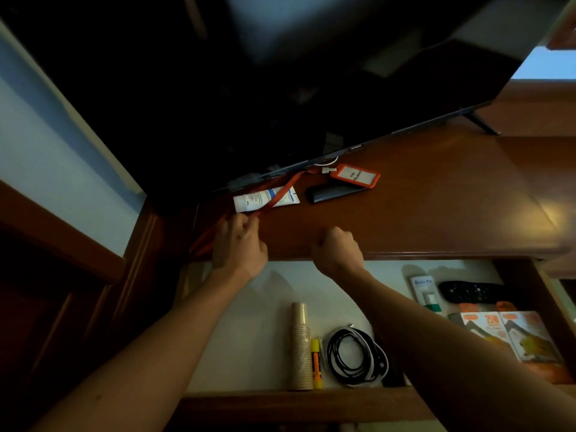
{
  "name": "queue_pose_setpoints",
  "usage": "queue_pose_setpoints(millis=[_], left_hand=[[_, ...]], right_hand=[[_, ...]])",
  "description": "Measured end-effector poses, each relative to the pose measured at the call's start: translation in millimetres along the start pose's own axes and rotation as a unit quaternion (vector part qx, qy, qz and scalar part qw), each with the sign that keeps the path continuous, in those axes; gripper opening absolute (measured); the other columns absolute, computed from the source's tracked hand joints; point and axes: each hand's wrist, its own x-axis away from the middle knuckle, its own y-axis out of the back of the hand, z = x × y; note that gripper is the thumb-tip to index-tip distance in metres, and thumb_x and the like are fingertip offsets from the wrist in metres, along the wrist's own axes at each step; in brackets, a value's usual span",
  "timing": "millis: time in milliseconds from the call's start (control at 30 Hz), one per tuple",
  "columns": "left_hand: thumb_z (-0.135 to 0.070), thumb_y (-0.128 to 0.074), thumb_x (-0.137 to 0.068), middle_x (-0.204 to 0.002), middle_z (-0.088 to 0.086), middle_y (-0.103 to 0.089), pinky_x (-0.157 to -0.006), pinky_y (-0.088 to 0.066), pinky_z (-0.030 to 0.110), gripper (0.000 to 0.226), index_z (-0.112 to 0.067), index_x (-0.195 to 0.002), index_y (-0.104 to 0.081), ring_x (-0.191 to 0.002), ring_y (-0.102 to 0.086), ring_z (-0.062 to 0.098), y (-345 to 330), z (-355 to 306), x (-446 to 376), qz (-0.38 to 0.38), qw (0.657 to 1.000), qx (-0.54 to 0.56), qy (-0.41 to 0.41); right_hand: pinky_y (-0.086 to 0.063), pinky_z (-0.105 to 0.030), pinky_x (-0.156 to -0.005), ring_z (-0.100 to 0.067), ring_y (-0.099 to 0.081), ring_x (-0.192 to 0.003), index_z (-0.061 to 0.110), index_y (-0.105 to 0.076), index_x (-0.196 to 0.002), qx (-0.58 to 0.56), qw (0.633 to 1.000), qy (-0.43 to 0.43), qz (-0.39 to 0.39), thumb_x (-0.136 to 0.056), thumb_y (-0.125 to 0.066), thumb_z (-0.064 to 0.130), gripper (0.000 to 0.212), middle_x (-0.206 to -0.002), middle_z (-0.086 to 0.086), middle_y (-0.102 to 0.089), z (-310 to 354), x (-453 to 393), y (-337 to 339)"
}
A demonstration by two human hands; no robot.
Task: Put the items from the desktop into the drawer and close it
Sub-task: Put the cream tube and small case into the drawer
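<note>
Two bare forearms enter from the bottom of the frame and reach up over the open drawer [237, 344]. Toward the left centre, the left hand [238, 244] sits at the front edge of the brown wooden surface [436, 198], its fingers [249, 220] pinched on the red lanyard strap [282, 191]. That strap runs up and to the right, crossing over a white tube [265, 199] lying on the surface, and ends at an orange badge holder [355, 176] near the lower edge of the dark television [280, 88]. A dark oblong object [335, 193] lies just in front of the badge holder. The right hand [338, 249], in the middle of the frame, rests at the edge of the surface with its fingers curled into a fist; nothing shows in its grip.

Below, inside the drawer, a stack of paper cups [300, 344] lies on its side at lower centre, with a yellow marker [316, 363] just beside it and a coiled black and white cable [355, 357] to the right. Further right lie a white packet [424, 291], a black remote control [473, 291] and orange boxes [514, 338].
</note>
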Motion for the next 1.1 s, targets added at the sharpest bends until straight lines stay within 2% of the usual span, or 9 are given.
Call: queue_pose_setpoints(millis=[100,233,367,533,733,800,867,967,1100], left_hand=[[-0.023,-0.057,-0.094,-0.142,0.003,-0.043,-0.105,-0.042,0.038,0.051,-0.019,-0.143,-0.045,-0.130,-0.039,0.025,-2,-19,-18,0.008,0.994,0.049,-0.098],[-0.013,-0.061,-0.088,-0.147,0.008,-0.043,-0.105,-0.039,0.044,0.055,-0.017,-0.141,-0.049,-0.130,-0.040,0.031,-2,-38,-56,-0.020,0.982,-0.026,-0.187],[-0.011,-0.062,-0.085,-0.151,0.008,-0.037,-0.109,-0.032,0.044,0.064,-0.020,-0.145,-0.042,-0.135,-0.034,0.032,0,-49,-88,-0.029,0.972,-0.120,-0.201],[-0.015,-0.065,-0.086,-0.154,0.010,-0.032,-0.112,-0.022,0.049,0.069,-0.023,-0.148,-0.036,-0.140,-0.024,0.036,-1,-57,-101,0.025,0.960,-0.207,-0.186],[-0.013,-0.067,-0.083,-0.141,0.011,-0.043,-0.106,-0.030,0.046,0.067,-0.018,-0.145,-0.040,-0.130,-0.035,0.035,-2,-60,-100,0.022,0.952,-0.234,-0.197],[-0.013,-0.069,-0.082,-0.138,0.014,-0.043,-0.105,-0.032,0.045,0.068,-0.014,-0.144,-0.041,-0.127,-0.038,0.035,0,-62,-101,0.031,0.947,-0.254,-0.196],[-0.017,-0.071,-0.081,-0.136,0.015,-0.041,-0.104,-0.035,0.044,0.068,-0.009,-0.142,-0.043,-0.124,-0.039,0.034,0,-62,-102,0.044,0.946,-0.270,-0.173],[-0.024,-0.070,-0.082,-0.134,0.014,-0.041,-0.104,-0.034,0.044,0.060,-0.008,-0.137,-0.050,-0.122,-0.039,0.033,0,-59,-105,0.055,0.944,-0.285,-0.159],[-0.024,-0.068,-0.084,-0.134,0.013,-0.044,-0.106,-0.033,0.045,0.060,-0.012,-0.139,-0.047,-0.124,-0.040,0.033,2,-54,-108,0.038,0.932,-0.301,-0.199]], right_hand=[[-0.057,-0.035,-0.067,-0.019,-0.062,-0.077,0.016,-0.058,-0.099,0.044,0.998,0.032,-0.028,-0.097,-0.054,0.017,0.005,-0.094,-0.005,-0.064,6,-22,14],[-0.051,-0.047,-0.094,-0.031,-0.053,-0.116,0.016,-0.054,-0.130,0.118,0.987,0.082,-0.076,-0.093,-0.058,0.012,0.037,-0.130,-0.012,-0.054,9,-54,29],[-0.040,-0.053,-0.105,-0.037,-0.040,-0.131,0.015,-0.044,-0.140,0.214,0.965,0.121,-0.096,-0.088,-0.068,0.013,0.058,-0.143,-0.013,-0.045,10,-80,43],[-0.029,-0.059,-0.108,-0.039,-0.030,-0.136,0.018,-0.038,-0.145,0.314,0.939,0.137,-0.040,-0.080,-0.076,0.017,0.076,-0.148,-0.009,-0.043,10,-98,45],[-0.027,-0.061,-0.107,-0.039,-0.025,-0.138,0.021,-0.036,-0.148,0.361,0.922,0.139,-0.015,-0.079,-0.080,0.028,0.082,-0.150,-0.009,-0.037,6,-104,42],[-0.029,-0.061,-0.106,-0.039,-0.025,-0.137,0.020,-0.040,-0.146,0.372,0.917,0.145,-0.015,-0.078,-0.080,0.026,0.079,-0.150,-0.011,-0.035,6,-104,42],[-0.031,-0.061,-0.106,-0.039,-0.027,-0.135,0.020,-0.050,-0.138,0.385,0.911,0.148,-0.006,-0.078,-0.080,0.023,0.067,-0.147,-0.013,-0.035,7,-103,41],[-0.032,-0.062,-0.106,-0.039,-0.028,-0.135,0.023,-0.061,-0.126,0.405,0.901,0.154,-0.009,-0.079,-0.080,0.029,0.051,-0.146,-0.015,-0.036,7,-102,38],[-0.026,-0.063,-0.108,-0.039,-0.024,-0.139,0.027,-0.053,-0.136,0.421,0.890,0.176,-0.001,-0.076,-0.081,0.034,0.067,-0.151,-0.012,-0.031,5,-103,46]])
